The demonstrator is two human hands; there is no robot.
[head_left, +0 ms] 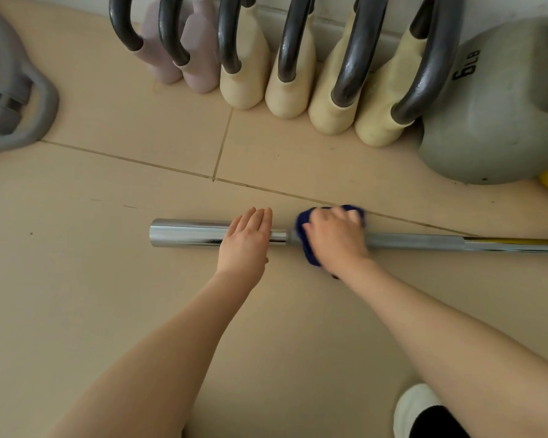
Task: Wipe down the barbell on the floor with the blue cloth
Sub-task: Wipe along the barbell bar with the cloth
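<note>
Tiled floor, barbell cropped right, cloth half-hidden

Kettlebells line the top of my view; a grey one sits right, my shoe lower right.

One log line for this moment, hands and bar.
left hand: flat on barbell sleeve | right hand: pressing blue cloth on shaft beside collar | stage: wiping
</note>
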